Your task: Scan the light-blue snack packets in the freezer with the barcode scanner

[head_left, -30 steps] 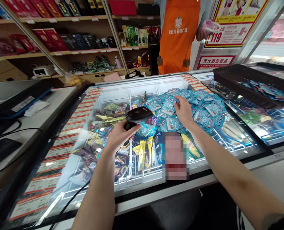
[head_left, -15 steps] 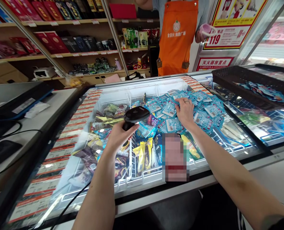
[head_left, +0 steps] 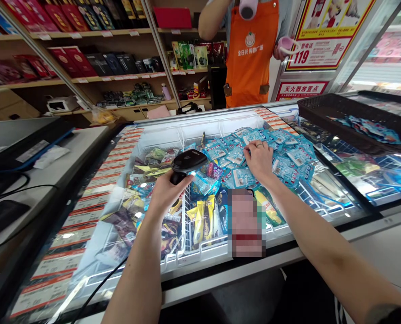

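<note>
My left hand (head_left: 166,191) is closed round the handle of a black barcode scanner (head_left: 188,161), whose head points over the open chest freezer (head_left: 200,258). Its cable (head_left: 95,290) trails down toward me. My right hand (head_left: 259,159) rests on a heap of blue ice-cream packets (head_left: 288,155) at the back right of the freezer, fingers curled on one packet. Yellow wrapped ices (head_left: 200,218) lie in the wire compartment below the scanner.
A person in an orange apron (head_left: 251,54) stands behind the freezer, holding a pink cup. A black basket (head_left: 352,119) with more blue packets sits on the right freezer lid. A counter (head_left: 34,171) with a dark device is at left, shelves behind.
My right hand has drawn slightly back and curled its fingers on the blue packets. The scanner has sunk a little. The person in the apron has raised an arm.
</note>
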Demonstrator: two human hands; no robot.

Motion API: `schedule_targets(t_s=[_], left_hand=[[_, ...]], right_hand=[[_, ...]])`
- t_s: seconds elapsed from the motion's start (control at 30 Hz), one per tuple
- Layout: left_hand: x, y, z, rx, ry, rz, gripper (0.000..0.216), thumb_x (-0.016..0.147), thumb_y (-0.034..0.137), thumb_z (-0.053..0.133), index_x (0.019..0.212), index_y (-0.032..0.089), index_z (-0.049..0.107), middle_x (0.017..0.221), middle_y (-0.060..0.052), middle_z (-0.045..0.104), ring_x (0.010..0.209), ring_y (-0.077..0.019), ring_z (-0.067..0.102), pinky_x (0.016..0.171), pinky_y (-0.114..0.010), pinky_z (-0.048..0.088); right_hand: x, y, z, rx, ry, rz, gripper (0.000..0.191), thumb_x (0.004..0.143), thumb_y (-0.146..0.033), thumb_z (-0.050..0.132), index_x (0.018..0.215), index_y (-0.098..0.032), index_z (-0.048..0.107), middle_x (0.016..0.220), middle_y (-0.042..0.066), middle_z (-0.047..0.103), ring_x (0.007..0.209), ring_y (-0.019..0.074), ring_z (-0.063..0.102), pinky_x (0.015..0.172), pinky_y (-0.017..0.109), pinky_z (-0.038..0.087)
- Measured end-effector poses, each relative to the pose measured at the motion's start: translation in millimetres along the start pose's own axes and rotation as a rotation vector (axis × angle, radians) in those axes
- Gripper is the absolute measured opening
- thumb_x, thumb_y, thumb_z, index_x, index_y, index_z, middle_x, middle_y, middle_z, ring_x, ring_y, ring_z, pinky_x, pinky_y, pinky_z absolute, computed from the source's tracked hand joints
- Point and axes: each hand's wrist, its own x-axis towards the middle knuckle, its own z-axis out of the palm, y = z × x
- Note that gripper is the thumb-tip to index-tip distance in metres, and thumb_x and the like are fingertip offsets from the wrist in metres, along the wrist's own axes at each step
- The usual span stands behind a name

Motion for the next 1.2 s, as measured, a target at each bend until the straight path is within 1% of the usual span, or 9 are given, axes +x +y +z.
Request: schedule_targets(t_s=[0.13, 0.27, 0.43, 0.57, 0.73, 0.9, 1.0, 1.1, 1.2], left_hand=[[-1.2, 1.6, 1.7, 0.034, 0.032, -0.009, 0.04, 0.076, 0.054, 0.066, 0.085, 0.015, 0.063, 0.051, 0.002, 0.055, 0.044, -0.0133, 0.05, 0.046, -0.023, 0.036], [2.9, -0.5, 1.4, 0.194, 0.133, -0.024, 0.048, 0.076, 0.06, 0.063, 0.091, 0.015, 0.065, 0.055, -0.001, 0.06, 0.051, -0.0173, 0.056, 0.05, -0.025, 0.038], [9.5, 0.0, -2.8, 0.544, 0.253, -0.057, 0.056, 0.075, 0.065, 0.059, 0.105, 0.019, 0.068, 0.08, -0.008, 0.071, 0.074, -0.0261, 0.065, 0.059, -0.028, 0.041], [8.7, -0.9, -6.7, 0.715, 0.268, -0.11, 0.059, 0.079, 0.066, 0.053, 0.115, 0.02, 0.065, 0.096, -0.012, 0.073, 0.088, -0.0318, 0.067, 0.066, -0.033, 0.045], [-0.4, -2.9, -7.8, 0.864, 0.218, -0.149, 0.058, 0.083, 0.061, 0.049, 0.124, 0.021, 0.059, 0.106, -0.014, 0.072, 0.094, -0.0342, 0.068, 0.072, -0.038, 0.049], [-8.3, -6.5, -6.8, 0.959, 0.168, -0.089, 0.056, 0.089, 0.057, 0.044, 0.131, 0.021, 0.053, 0.122, -0.015, 0.066, 0.103, -0.0332, 0.066, 0.076, -0.039, 0.051], [-7.7, -12.0, -5.2, 0.997, 0.164, -0.032, 0.057, 0.091, 0.056, 0.041, 0.133, 0.019, 0.052, 0.123, -0.017, 0.064, 0.109, -0.0344, 0.062, 0.078, -0.04, 0.05], [-4.1, -17.2, -3.7, 1.045, 0.213, 0.051, 0.058, 0.091, 0.055, 0.043, 0.134, 0.017, 0.053, 0.12, -0.019, 0.062, 0.114, -0.0369, 0.057, 0.086, -0.045, 0.047], [-3.6, -18.5, -5.0, 1.069, 0.316, 0.167, 0.066, 0.087, 0.057, 0.051, 0.139, 0.015, 0.051, 0.123, -0.021, 0.059, 0.118, -0.0395, 0.052, 0.101, -0.052, 0.037]], right_hand=[[0.2, -1.4, -1.3, -0.071, -0.002, -0.031, 0.027, 0.096, -0.03, 0.049, 0.108, -0.016, 0.069, 0.119, 0.015, 0.063, 0.109, 0.0314, 0.048, 0.09, 0.044, 0.031], [0.8, -0.7, -1.4, -0.067, 0.005, -0.035, 0.027, 0.096, -0.03, 0.049, 0.109, -0.017, 0.07, 0.119, 0.015, 0.063, 0.109, 0.0312, 0.047, 0.09, 0.044, 0.03], [0.8, 1.4, -2.4, -0.026, 0.008, -0.022, 0.027, 0.096, -0.03, 0.05, 0.108, -0.018, 0.07, 0.119, 0.014, 0.063, 0.109, 0.0311, 0.047, 0.089, 0.044, 0.031], [0.4, 3.2, -3.3, -0.004, 0.011, -0.02, 0.026, 0.095, -0.029, 0.051, 0.107, -0.018, 0.07, 0.118, 0.015, 0.063, 0.108, 0.0314, 0.047, 0.089, 0.044, 0.031], [0.1, 4.6, -5.1, -0.002, 0.003, -0.031, 0.027, 0.095, -0.028, 0.049, 0.108, -0.018, 0.07, 0.117, 0.015, 0.063, 0.107, 0.0315, 0.047, 0.088, 0.044, 0.032], [0.9, 4.3, -7.5, -0.021, -0.027, -0.043, 0.027, 0.095, -0.027, 0.048, 0.108, -0.018, 0.07, 0.119, 0.015, 0.063, 0.108, 0.032, 0.048, 0.088, 0.045, 0.032], [2.7, 4.1, -8.6, -0.021, -0.054, -0.054, 0.028, 0.095, -0.026, 0.049, 0.113, -0.018, 0.069, 0.12, 0.015, 0.063, 0.109, 0.0324, 0.049, 0.09, 0.046, 0.032], [3.2, 3.5, -13.1, 0.016, -0.049, -0.081, 0.036, 0.094, -0.027, 0.05, 0.127, -0.019, 0.063, 0.122, 0.015, 0.063, 0.111, 0.0328, 0.049, 0.093, 0.047, 0.033], [-0.9, 1.3, -23.6, 0.113, -0.002, -0.126, 0.052, 0.092, -0.026, 0.052, 0.143, -0.02, 0.049, 0.119, 0.014, 0.063, 0.11, 0.0319, 0.05, 0.094, 0.046, 0.036]])
